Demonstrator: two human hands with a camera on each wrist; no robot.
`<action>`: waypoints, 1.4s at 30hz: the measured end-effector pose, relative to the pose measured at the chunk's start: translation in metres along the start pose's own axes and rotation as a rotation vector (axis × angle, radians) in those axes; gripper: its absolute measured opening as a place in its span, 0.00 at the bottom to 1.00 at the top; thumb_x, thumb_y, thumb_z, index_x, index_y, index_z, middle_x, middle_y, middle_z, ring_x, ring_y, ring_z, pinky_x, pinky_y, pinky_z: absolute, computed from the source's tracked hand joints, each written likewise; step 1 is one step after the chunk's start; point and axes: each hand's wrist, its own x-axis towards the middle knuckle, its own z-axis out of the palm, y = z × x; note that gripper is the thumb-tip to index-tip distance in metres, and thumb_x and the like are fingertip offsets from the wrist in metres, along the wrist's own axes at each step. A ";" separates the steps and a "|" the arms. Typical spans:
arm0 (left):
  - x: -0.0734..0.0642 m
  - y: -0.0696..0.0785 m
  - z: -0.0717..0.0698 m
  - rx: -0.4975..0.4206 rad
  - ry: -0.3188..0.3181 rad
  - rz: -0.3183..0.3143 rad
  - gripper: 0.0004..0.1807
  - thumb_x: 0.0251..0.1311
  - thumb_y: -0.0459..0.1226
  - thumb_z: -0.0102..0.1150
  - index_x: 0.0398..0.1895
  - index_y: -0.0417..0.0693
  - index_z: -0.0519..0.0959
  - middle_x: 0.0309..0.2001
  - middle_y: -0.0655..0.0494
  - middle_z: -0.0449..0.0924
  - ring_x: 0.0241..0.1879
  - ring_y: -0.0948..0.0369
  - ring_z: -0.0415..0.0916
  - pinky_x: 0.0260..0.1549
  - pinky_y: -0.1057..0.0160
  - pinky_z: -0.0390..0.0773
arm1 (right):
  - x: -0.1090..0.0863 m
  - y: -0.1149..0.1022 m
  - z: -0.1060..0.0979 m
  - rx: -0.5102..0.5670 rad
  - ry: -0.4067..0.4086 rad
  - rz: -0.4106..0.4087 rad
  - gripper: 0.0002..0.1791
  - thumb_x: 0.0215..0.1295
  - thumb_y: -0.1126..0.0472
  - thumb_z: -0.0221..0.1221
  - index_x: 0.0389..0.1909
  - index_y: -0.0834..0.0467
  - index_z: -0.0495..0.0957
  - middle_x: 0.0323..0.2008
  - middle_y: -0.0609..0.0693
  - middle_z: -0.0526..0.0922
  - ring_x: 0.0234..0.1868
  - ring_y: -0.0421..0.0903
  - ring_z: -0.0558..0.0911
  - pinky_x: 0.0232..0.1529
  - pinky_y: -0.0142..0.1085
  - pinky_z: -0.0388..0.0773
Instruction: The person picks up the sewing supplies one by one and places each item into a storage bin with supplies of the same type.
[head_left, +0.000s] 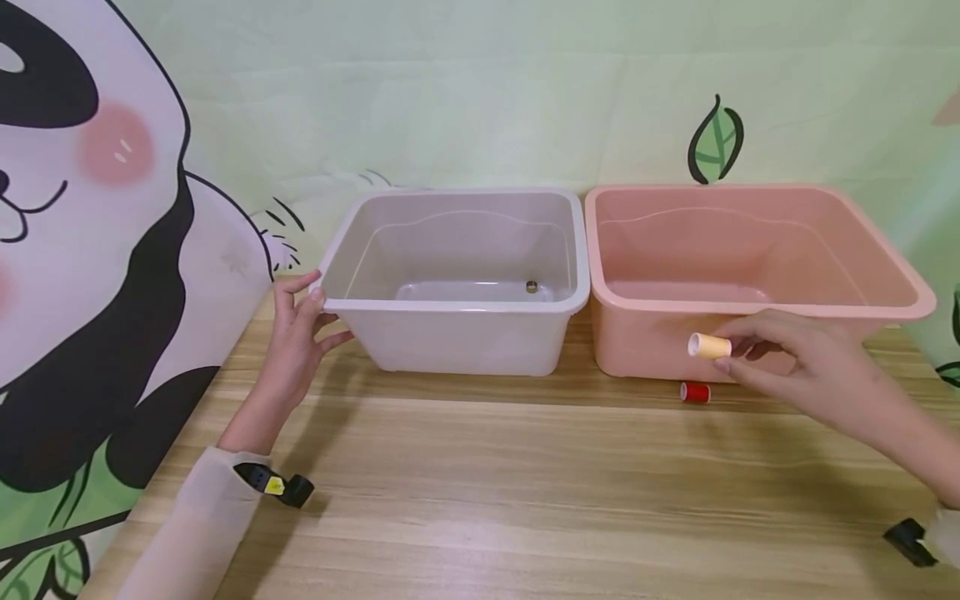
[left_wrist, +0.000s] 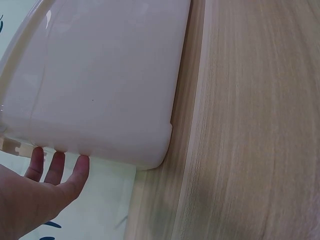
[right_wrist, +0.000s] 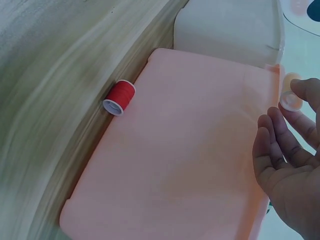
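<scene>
A spool of pale orange thread (head_left: pixel 709 346) is pinched between the thumb and fingers of my right hand (head_left: pixel 806 358), in front of the pink bin's (head_left: pixel 750 311) near rim. Below it, a spool of red thread (head_left: pixel 696 392) lies on its side on the table, by the foot of the pink bin; it also shows in the right wrist view (right_wrist: pixel 119 97). My left hand (head_left: pixel 296 329) grips the near left rim corner of the pale grey bin (head_left: pixel 457 337). Several of its fingertips (left_wrist: pixel 82 162) touch that bin's outer wall in the left wrist view.
Both bins stand side by side, rims nearly touching, on the wooden table (head_left: pixel 480 492). A small round dark-and-gold thing (head_left: pixel 531 287) lies inside the grey bin. Behind hangs a green backdrop (head_left: pixel 480 100) printed with a panda and leaves.
</scene>
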 end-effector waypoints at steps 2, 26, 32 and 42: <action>0.000 0.000 0.000 -0.002 0.002 -0.001 0.19 0.78 0.48 0.47 0.65 0.61 0.57 0.61 0.52 0.71 0.50 0.58 0.76 0.46 0.59 0.85 | 0.001 -0.001 -0.001 0.005 0.001 -0.004 0.19 0.56 0.64 0.74 0.47 0.48 0.85 0.37 0.38 0.84 0.37 0.29 0.79 0.38 0.18 0.72; 0.000 -0.001 -0.001 0.008 -0.002 0.002 0.19 0.78 0.48 0.47 0.65 0.62 0.57 0.62 0.51 0.71 0.51 0.58 0.76 0.46 0.59 0.85 | 0.012 -0.017 -0.019 -0.027 0.032 -0.018 0.20 0.53 0.63 0.76 0.45 0.42 0.85 0.35 0.34 0.84 0.36 0.30 0.79 0.35 0.19 0.71; -0.001 -0.001 -0.001 0.013 0.004 0.001 0.19 0.78 0.48 0.47 0.65 0.61 0.57 0.62 0.51 0.71 0.51 0.58 0.77 0.46 0.58 0.85 | 0.016 -0.019 -0.025 -0.010 0.027 -0.044 0.21 0.55 0.65 0.74 0.47 0.43 0.84 0.37 0.34 0.84 0.38 0.29 0.78 0.38 0.18 0.71; 0.000 0.000 0.001 0.010 0.010 0.004 0.19 0.78 0.48 0.47 0.65 0.60 0.57 0.62 0.51 0.71 0.51 0.58 0.76 0.46 0.58 0.85 | 0.023 -0.017 -0.030 -0.020 0.042 -0.105 0.22 0.52 0.67 0.75 0.45 0.42 0.84 0.36 0.33 0.83 0.38 0.27 0.77 0.39 0.17 0.71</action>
